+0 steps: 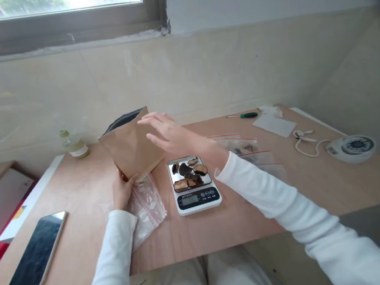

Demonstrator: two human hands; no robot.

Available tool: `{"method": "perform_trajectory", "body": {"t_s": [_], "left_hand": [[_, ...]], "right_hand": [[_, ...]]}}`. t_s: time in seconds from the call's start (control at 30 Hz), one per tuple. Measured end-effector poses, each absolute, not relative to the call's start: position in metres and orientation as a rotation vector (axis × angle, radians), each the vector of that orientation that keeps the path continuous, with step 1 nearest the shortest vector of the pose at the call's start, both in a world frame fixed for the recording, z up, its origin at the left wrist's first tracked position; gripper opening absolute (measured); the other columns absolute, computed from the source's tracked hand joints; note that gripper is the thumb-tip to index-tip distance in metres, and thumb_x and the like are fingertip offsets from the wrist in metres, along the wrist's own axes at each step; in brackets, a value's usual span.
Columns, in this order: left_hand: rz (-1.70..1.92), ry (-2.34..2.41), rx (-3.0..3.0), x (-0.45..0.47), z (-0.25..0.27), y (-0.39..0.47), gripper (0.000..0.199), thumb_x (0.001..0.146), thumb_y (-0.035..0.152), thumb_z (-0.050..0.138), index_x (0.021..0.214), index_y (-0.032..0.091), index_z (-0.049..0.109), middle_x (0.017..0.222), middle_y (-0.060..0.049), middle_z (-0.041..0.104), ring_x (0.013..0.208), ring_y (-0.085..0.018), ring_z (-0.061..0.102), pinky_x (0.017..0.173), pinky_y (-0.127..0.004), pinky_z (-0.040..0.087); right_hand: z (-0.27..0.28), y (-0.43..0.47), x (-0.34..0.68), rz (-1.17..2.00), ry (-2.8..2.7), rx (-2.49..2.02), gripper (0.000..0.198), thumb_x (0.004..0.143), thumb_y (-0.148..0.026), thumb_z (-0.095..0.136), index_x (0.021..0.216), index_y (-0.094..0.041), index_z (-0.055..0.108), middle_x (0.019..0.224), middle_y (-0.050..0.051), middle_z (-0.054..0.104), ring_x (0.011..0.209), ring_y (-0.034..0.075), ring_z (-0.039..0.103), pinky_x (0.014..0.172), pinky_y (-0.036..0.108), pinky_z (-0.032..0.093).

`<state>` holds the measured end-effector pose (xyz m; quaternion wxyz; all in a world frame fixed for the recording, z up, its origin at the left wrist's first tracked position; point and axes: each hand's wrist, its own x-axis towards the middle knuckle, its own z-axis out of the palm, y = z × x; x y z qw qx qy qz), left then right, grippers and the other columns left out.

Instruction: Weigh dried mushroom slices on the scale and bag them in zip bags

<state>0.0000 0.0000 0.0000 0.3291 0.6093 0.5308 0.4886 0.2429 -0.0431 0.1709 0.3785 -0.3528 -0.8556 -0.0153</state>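
Observation:
My left hand (123,188) grips the lower left corner of a brown kraft paper bag (133,146), which is tilted with its dark-lined mouth gaping at the top. Fingers stretched out, my right hand (167,134) hovers at the bag's right side near its mouth; whether it touches the paper I cannot tell. Below that hand stands a white digital kitchen scale (198,202). Several dark-edged dried slices (189,174), which look like dried mushroom, lie on its tray. The display digits are too faint to read. Clear plastic zip bags (147,210) lie under and beside my left wrist.
Flat zip bags (243,146), at least one with dark pieces inside, lie right of the scale, partly behind my right arm. A phone (36,254), a bottle (74,144), a green-handled screwdriver (249,115), a white card (274,124) and a corded white device (351,148) are around the table.

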Motion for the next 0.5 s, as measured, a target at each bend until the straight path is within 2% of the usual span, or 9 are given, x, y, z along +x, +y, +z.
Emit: {"method": "perform_trajectory", "body": {"t_s": [0.1, 0.33, 0.4, 0.5], "left_hand": [[1.282, 1.481, 1.642, -0.003, -0.004, -0.003, 0.058, 0.067, 0.04, 0.074, 0.115, 0.013, 0.057, 0.109, -0.013, 0.069, 0.097, -0.029, 0.066, 0.084, -0.042, 0.053], [1.297, 1.561, 1.72, -0.011, -0.018, 0.001, 0.042, 0.068, 0.035, 0.067, 0.105, 0.014, 0.062, 0.105, -0.012, 0.07, 0.101, -0.03, 0.064, 0.088, -0.042, 0.05], [1.297, 1.566, 1.744, -0.011, -0.017, -0.001, 0.037, 0.07, 0.032, 0.063, 0.102, 0.015, 0.064, 0.103, -0.012, 0.07, 0.099, -0.03, 0.064, 0.088, -0.042, 0.049], [1.304, 1.523, 1.791, -0.009, -0.011, -0.008, 0.034, 0.074, 0.029, 0.058, 0.104, 0.017, 0.064, 0.102, -0.009, 0.07, 0.098, -0.027, 0.064, 0.088, -0.039, 0.048]], "right_hand": [[0.156, -0.032, 0.232, -0.143, -2.284, -0.959, 0.032, 0.099, -0.018, 0.036, 0.128, -0.012, 0.048, 0.127, 0.014, 0.053, 0.121, 0.023, 0.046, 0.107, 0.042, 0.038], [0.17, -0.059, 0.228, -0.38, -2.301, -1.003, 0.027, 0.1, -0.018, 0.035, 0.109, -0.012, 0.059, 0.112, 0.014, 0.059, 0.107, 0.024, 0.052, 0.096, 0.038, 0.042], [0.175, -0.064, 0.231, -0.364, -2.443, -1.008, 0.027, 0.099, -0.016, 0.036, 0.098, -0.012, 0.063, 0.101, 0.012, 0.064, 0.098, 0.023, 0.056, 0.089, 0.035, 0.044], [0.181, -0.071, 0.237, -0.144, -2.587, -1.041, 0.024, 0.098, -0.016, 0.043, 0.093, -0.013, 0.066, 0.095, 0.009, 0.068, 0.091, 0.019, 0.06, 0.079, 0.029, 0.044]]}}
